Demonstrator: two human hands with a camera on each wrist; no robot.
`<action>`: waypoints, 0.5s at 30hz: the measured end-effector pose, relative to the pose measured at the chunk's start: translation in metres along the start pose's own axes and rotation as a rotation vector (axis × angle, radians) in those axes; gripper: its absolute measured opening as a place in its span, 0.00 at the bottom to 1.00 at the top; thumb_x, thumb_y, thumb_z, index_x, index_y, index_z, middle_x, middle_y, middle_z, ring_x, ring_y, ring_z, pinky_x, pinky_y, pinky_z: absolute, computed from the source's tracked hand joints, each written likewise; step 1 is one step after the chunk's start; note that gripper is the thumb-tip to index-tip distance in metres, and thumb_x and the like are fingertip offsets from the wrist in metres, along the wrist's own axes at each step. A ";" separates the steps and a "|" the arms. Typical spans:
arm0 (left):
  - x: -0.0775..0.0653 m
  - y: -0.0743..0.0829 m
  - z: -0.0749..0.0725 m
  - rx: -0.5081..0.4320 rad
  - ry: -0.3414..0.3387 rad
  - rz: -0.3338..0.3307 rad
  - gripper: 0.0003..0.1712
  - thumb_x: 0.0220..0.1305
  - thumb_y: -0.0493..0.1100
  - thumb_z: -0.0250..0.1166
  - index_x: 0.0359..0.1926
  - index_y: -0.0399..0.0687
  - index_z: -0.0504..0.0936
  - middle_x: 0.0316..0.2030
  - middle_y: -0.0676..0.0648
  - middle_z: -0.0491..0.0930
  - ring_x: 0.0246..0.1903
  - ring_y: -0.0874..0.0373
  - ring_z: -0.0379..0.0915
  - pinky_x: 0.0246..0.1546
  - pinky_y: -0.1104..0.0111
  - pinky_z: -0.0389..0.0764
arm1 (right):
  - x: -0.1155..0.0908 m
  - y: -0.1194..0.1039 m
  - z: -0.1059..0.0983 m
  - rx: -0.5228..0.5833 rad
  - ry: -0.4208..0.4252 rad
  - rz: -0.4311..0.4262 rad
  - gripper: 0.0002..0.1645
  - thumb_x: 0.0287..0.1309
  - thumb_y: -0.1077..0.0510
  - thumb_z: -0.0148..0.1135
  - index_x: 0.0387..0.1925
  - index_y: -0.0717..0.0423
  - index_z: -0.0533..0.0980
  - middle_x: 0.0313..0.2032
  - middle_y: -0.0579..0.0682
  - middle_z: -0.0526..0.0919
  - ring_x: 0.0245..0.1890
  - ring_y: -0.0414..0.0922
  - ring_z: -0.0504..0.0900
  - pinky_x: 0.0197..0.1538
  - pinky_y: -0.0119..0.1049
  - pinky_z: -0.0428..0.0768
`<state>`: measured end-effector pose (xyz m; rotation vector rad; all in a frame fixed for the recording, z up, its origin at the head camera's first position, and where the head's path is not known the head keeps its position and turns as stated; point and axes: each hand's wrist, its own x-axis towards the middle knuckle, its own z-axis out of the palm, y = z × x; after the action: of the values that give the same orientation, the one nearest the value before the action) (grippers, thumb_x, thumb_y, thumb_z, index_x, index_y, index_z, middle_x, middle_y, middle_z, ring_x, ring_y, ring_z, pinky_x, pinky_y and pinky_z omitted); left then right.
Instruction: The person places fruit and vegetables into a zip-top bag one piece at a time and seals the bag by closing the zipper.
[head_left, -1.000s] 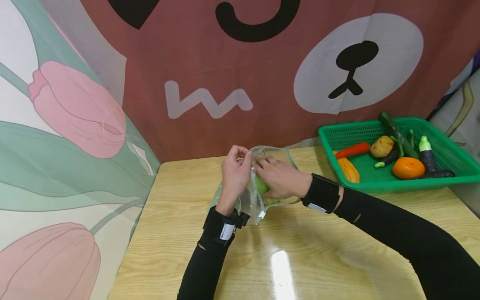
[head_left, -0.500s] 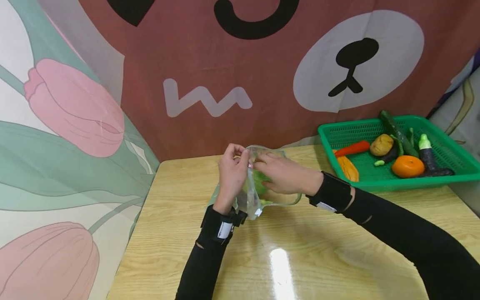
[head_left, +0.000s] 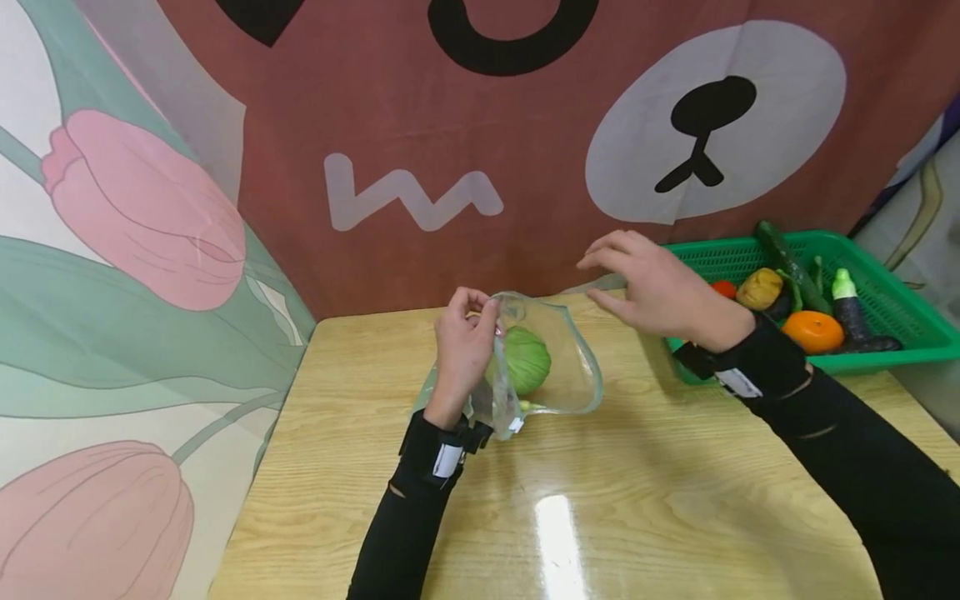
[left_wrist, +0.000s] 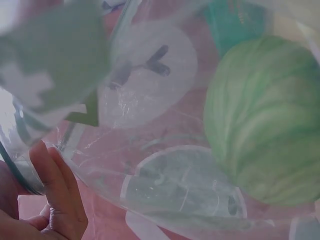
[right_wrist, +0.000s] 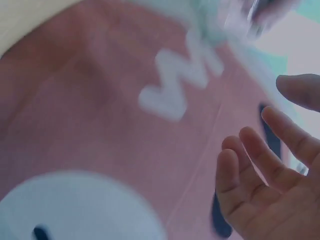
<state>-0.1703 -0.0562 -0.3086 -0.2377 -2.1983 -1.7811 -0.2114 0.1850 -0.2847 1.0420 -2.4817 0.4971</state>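
A clear plastic bag (head_left: 573, 367) stands on the table, its mouth spread towards the right. Inside it sits a round green cabbage (head_left: 528, 362), which fills the right of the left wrist view through the film (left_wrist: 265, 122). Near the cabbage's base a small yellow-green thing (head_left: 531, 406) shows, too small to identify. My left hand (head_left: 467, 350) pinches the bag's upper edge between thumb and fingers. Off to the right, my right hand (head_left: 663, 287) is in the air between bag and basket, fingers spread and holding nothing.
A green plastic basket (head_left: 918, 333) at the back right holds a cucumber (head_left: 787, 262), a potato (head_left: 760, 288), an orange (head_left: 813, 332), an eggplant (head_left: 849, 312) and other vegetables. Behind the wooden table (head_left: 360, 417) hangs a printed cloth (head_left: 420, 100).
My right hand has come out of the bag's mouth and moved right and up, towards the basket. The cabbage now shows uncovered in the bag. My left hand keeps its pinch, almost unmoved.
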 end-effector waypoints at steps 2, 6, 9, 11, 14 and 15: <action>0.000 0.001 0.000 0.000 -0.002 0.001 0.04 0.66 0.31 0.55 0.35 0.30 0.73 0.29 0.40 0.75 0.15 0.64 0.71 0.13 0.77 0.59 | -0.004 0.017 -0.007 -0.010 -0.028 0.111 0.20 0.53 0.61 0.68 0.48 0.62 0.76 0.48 0.58 0.73 0.47 0.54 0.71 0.47 0.49 0.73; 0.001 -0.001 0.000 0.000 -0.008 0.004 0.05 0.66 0.32 0.55 0.36 0.30 0.73 0.30 0.40 0.75 0.16 0.62 0.72 0.13 0.76 0.61 | -0.012 0.049 -0.015 -0.006 -0.171 0.329 0.26 0.57 0.59 0.64 0.55 0.64 0.71 0.53 0.64 0.68 0.47 0.58 0.70 0.47 0.55 0.72; 0.001 -0.001 0.001 0.001 -0.012 -0.001 0.05 0.66 0.32 0.55 0.37 0.30 0.73 0.30 0.40 0.75 0.16 0.61 0.73 0.14 0.76 0.62 | -0.019 0.075 -0.013 -0.005 -0.290 0.447 0.29 0.59 0.56 0.63 0.58 0.66 0.68 0.57 0.69 0.63 0.50 0.64 0.68 0.49 0.60 0.69; 0.000 0.000 0.001 0.004 -0.013 -0.009 0.05 0.67 0.32 0.55 0.37 0.30 0.73 0.30 0.40 0.75 0.16 0.62 0.72 0.14 0.76 0.62 | -0.025 0.093 -0.009 -0.003 -0.346 0.495 0.31 0.59 0.54 0.62 0.59 0.67 0.66 0.58 0.72 0.61 0.52 0.66 0.66 0.50 0.61 0.68; 0.000 0.001 0.001 0.005 -0.010 -0.009 0.05 0.67 0.33 0.56 0.36 0.31 0.73 0.29 0.41 0.74 0.15 0.64 0.71 0.13 0.76 0.60 | -0.035 0.119 -0.003 -0.006 -0.405 0.530 0.32 0.59 0.55 0.62 0.58 0.70 0.65 0.56 0.75 0.61 0.51 0.68 0.66 0.49 0.61 0.68; 0.000 0.000 0.001 0.004 -0.009 -0.007 0.05 0.67 0.33 0.56 0.36 0.31 0.73 0.29 0.41 0.74 0.15 0.65 0.71 0.13 0.76 0.60 | -0.039 0.127 -0.002 -0.012 -0.421 0.536 0.32 0.59 0.56 0.62 0.58 0.71 0.65 0.56 0.75 0.61 0.51 0.68 0.67 0.48 0.61 0.69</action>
<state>-0.1699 -0.0547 -0.3087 -0.2377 -2.2114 -1.7826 -0.2793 0.2924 -0.3232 0.4950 -3.1489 0.4458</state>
